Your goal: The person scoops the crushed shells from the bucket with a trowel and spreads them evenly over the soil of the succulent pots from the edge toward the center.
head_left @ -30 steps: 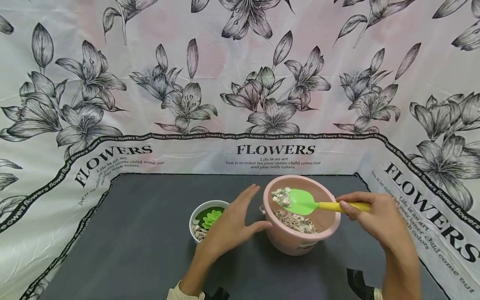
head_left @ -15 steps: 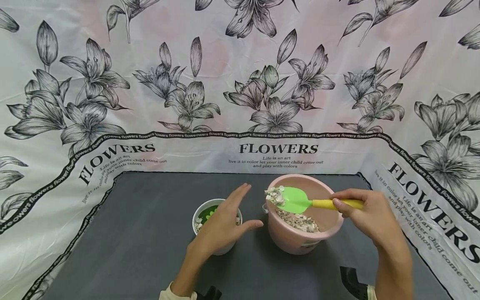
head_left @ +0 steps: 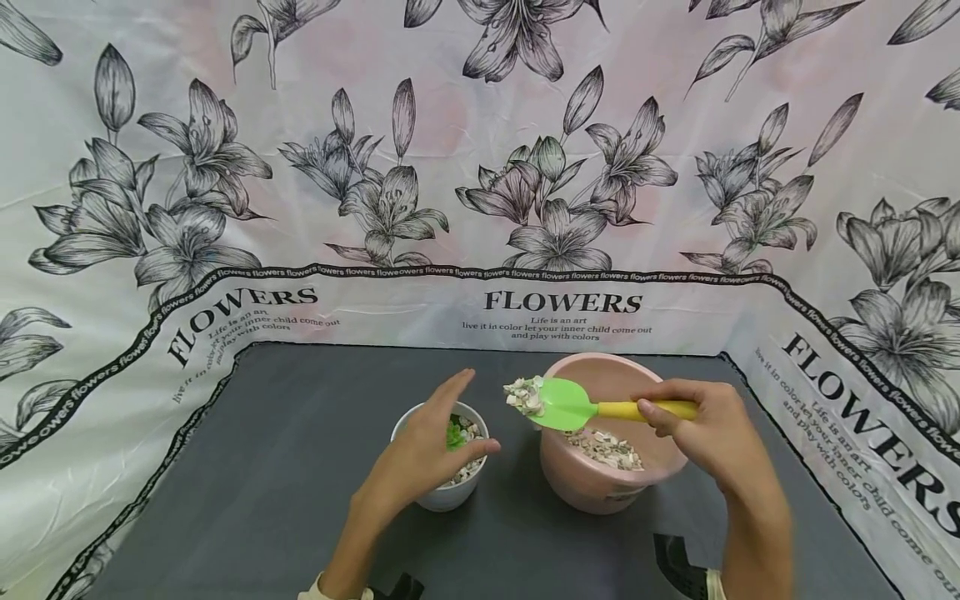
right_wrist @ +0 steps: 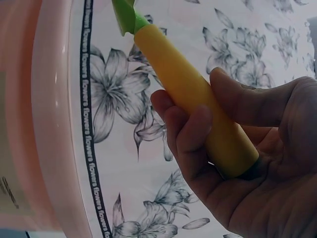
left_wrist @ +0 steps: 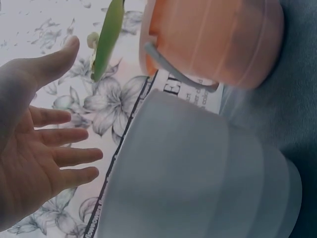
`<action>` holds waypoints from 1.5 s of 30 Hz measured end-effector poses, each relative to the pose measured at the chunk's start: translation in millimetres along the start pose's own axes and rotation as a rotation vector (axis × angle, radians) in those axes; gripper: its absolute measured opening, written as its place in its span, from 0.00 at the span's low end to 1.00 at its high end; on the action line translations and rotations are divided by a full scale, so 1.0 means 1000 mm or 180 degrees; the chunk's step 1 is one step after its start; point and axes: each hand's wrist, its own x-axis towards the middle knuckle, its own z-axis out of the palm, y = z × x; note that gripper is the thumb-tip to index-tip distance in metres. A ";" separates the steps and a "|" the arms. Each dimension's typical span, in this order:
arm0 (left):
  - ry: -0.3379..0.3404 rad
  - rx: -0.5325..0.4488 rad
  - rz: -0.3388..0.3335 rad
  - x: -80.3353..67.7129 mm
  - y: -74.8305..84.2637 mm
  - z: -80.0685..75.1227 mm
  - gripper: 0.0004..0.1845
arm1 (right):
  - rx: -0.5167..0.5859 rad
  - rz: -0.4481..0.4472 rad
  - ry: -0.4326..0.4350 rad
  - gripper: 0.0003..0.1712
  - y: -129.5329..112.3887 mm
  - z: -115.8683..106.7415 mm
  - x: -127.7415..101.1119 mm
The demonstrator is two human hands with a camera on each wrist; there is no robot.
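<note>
My right hand [head_left: 701, 425] grips the yellow handle of a small trowel [head_left: 564, 405], its fingers curled round it in the right wrist view too. Pale stone chips [head_left: 524, 395] lie on the trowel's green blade, which juts past the left rim of a pink bucket [head_left: 551, 467]. More chips cover the bottom of that bucket. My left hand [head_left: 420, 454] is spread, thumb apart from the fingers, over the left side of a white pot [head_left: 448, 498]. Inside the pot, a green succulent [head_left: 454, 433] and pale chips show, partly hidden by the hand. The left wrist view shows straight, empty fingers [left_wrist: 74, 156].
A dark grey tabletop [head_left: 300, 467] lies beneath both containers. Behind it and along the sides hangs a flower-printed cloth [head_left: 435, 308]. A grey handle [left_wrist: 178, 72] sticks out from the bucket's side toward the pot, with a gap between the two containers.
The right hand has carried the loaded trowel leftward, from over the bucket to beyond its left rim. My left hand has shifted left, uncovering the right part of the pot.
</note>
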 end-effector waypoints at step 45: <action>0.0020 0.0103 -0.0426 -0.032 -0.061 -0.022 0.54 | 0.0047 -0.0471 -0.0089 0.06 -0.038 0.053 0.018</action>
